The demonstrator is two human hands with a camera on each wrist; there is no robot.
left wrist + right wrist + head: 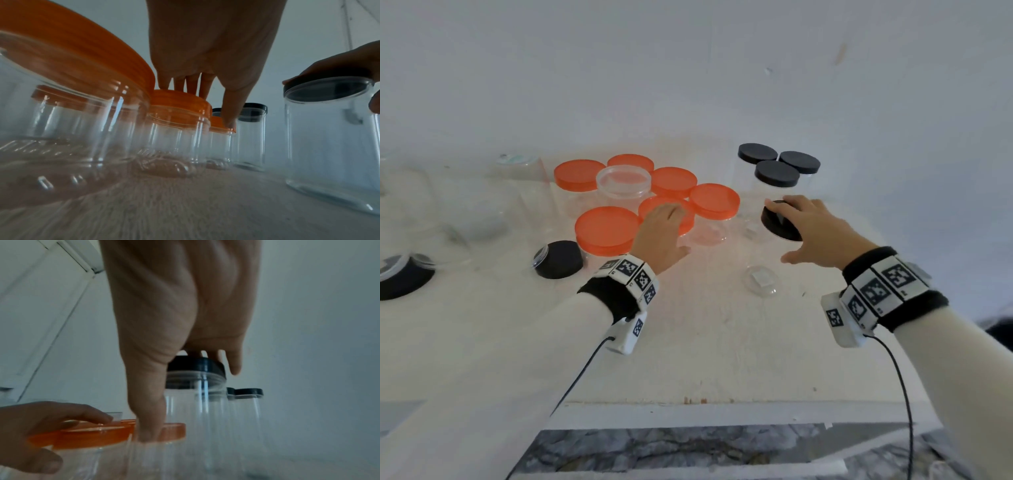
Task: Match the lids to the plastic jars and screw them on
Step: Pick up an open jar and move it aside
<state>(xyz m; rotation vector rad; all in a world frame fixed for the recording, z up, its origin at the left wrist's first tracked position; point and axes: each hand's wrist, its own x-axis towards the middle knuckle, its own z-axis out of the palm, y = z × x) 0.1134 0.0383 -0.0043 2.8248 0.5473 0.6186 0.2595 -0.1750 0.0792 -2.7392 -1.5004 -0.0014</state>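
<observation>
My left hand (664, 226) lies on the orange lid (685, 219) of a clear jar near the middle of the table. Its fingers (191, 84) rest fairly straight on the lid's top (179, 97), and the thumb hangs beside the jar. To the right, my right hand (801, 222) covers the black lid (779, 224) of a tall clear jar (329, 138). There the fingertips curl over the lid's far edge (195, 368), with the thumb down at the jar's side.
Several more orange-lidded jars (606, 229) cluster around a clear-lidded one (623, 181). Three black-lidded jars (777, 173) stand at the back right. Loose black lids (558, 258) and clear jars lie on the left. A small clear disc (762, 279) sits before the right hand. The table's front edge (688, 404) is near me.
</observation>
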